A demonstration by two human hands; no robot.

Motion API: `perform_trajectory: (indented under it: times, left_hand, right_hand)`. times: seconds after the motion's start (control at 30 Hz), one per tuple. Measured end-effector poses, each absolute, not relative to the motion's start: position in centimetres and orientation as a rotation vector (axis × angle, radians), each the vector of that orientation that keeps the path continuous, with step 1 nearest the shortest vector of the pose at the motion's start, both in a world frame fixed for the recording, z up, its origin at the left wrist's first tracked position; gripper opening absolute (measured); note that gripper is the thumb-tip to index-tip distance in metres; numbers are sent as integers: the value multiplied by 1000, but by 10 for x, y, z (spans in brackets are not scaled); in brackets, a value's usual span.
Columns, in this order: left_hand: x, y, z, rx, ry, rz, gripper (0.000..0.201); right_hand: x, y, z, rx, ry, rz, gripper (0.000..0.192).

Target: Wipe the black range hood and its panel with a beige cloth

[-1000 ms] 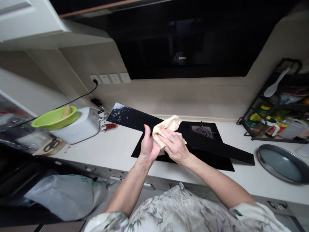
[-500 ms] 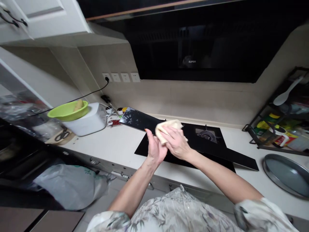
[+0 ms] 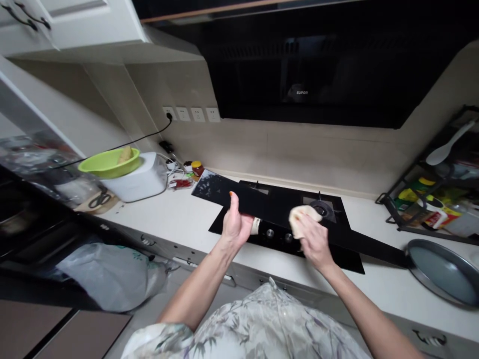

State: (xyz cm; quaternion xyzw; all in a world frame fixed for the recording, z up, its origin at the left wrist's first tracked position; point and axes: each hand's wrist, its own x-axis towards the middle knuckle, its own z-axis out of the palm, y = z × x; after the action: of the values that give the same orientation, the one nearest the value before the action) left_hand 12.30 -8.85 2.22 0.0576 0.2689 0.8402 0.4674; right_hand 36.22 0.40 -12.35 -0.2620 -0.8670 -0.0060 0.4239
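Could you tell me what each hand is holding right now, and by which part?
Left hand grips the black glass panel by its near edge; right hand bunches the cloth.

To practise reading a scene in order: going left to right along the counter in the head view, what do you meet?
Green bowl → white appliance → small red-lidded jar → left hand gripping the black glass panel → right hand pressing a cloth → grey round tray.

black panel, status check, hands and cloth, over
Left hand grips near edge of black panel, holding it tilted over the cooktop. Right hand presses cloth on panel. Metal tray at panel's right end.
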Motion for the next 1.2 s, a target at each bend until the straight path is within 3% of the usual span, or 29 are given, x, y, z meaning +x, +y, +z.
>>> perform_trajectory:
  times: [0.13, 0.27, 0.37, 0.53, 0.67, 0.77, 0.97, 1.2]
  left_hand:
    - [118, -90, 16, 33, 743, 2084, 35]
    - [119, -90, 13, 64, 744, 2116, 35]
    - [122, -89, 14, 126, 751, 2119, 36]
    - [128, -89, 22, 120, 788, 2134, 29]
    - [132, -92, 32, 205, 825, 2028, 50]
    - [132, -95, 39, 309, 783, 2000, 59]
    - [115, -95, 42, 319, 866, 2103, 43]
    - [104, -96, 38, 277, 1169, 2018, 38]
  right_hand:
    - [464, 30, -209, -1382, -1700, 83, 57]
    - [489, 45, -228, -1671, -1396, 169, 69]
    - [435, 35, -194, -1571, -1430, 155, 61]
    - [287, -18, -95, -908, -2016, 137, 53]
    - [229, -54, -37, -702, -2230, 35, 56]
    - [230, -61, -27, -764, -2225, -26, 57]
    - [282, -29, -83, -1046, -2111, -1, 54]
    - [447, 33, -170, -1716, -1672, 216, 47]
